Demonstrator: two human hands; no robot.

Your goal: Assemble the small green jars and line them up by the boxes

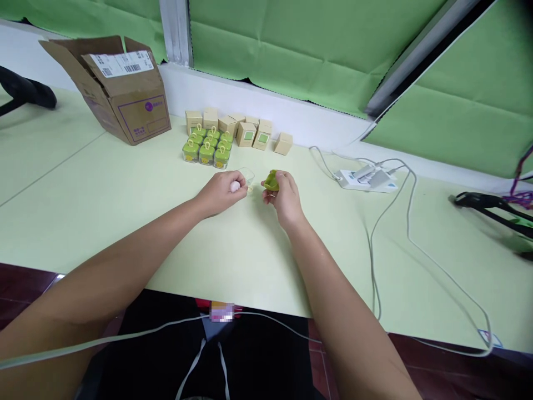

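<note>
Holding: the right hand (283, 195) pinches a green lid (271, 181) in its fingertips, just over the middle of the tabletop (125, 216).
Left hand: the left hand (220, 192) is curled around a small white piece (235, 186); a clear cup (247, 175) sits just beside its fingertips.
Gap: the hands are near each other, not touching.
Behind: green-lidded jars (207, 148) and small tan boxes (246, 133) cluster toward the far edge.
Far-left corner: an open cardboard carton (125, 94).
Right side: a white power strip (366, 181), with its grey cables (410, 222) trailing to the near edge.
</note>
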